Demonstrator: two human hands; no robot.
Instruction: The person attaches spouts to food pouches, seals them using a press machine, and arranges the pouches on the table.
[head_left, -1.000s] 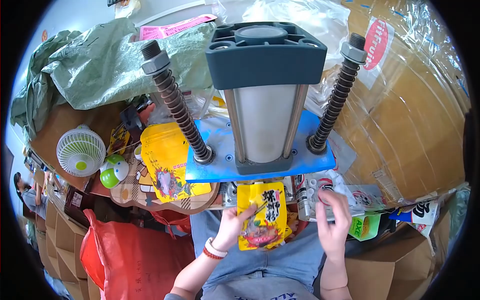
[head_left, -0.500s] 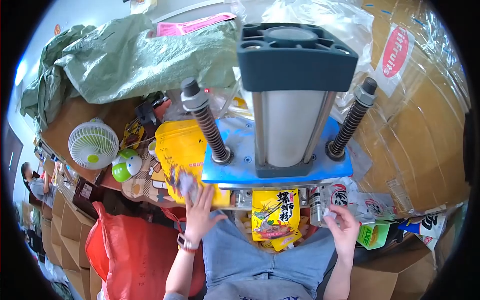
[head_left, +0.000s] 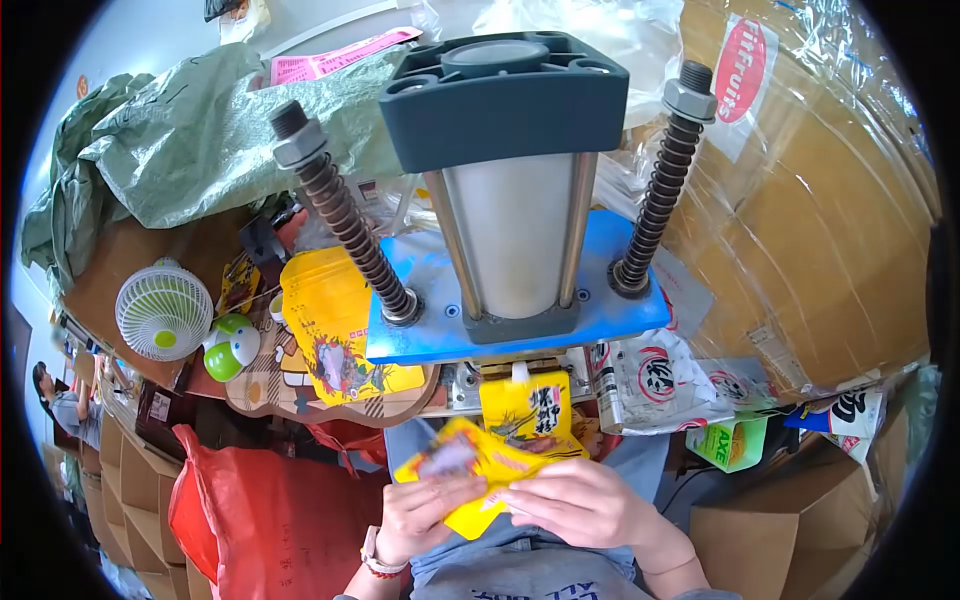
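Above my lap, my left hand [head_left: 425, 512] and my right hand [head_left: 580, 503] both grip a yellow printed pouch [head_left: 462, 458], tilted and a little blurred. Just behind it, a second yellow pouch [head_left: 540, 405] hangs from the press, with a white piece [head_left: 520, 371] at its top edge. The press has a dark-topped cylinder [head_left: 515, 230] on a blue plate [head_left: 420, 335], with a spring rod on each side. To the left, more yellow pouches [head_left: 330, 290] lie on a patterned board [head_left: 262, 385].
A white fan [head_left: 163, 310] and a green-white round object [head_left: 231, 347] stand at left. Below them is a red bag [head_left: 270, 515]. White printed packaging [head_left: 655, 385], a green AXE container [head_left: 728, 443] and cardboard boxes [head_left: 790, 530] are at right. Another person [head_left: 75, 405] sits far left.
My left hand has come back from the pouches on the left with one. My right hand has moved from the white packaging to grip it too. The camera view has shifted.
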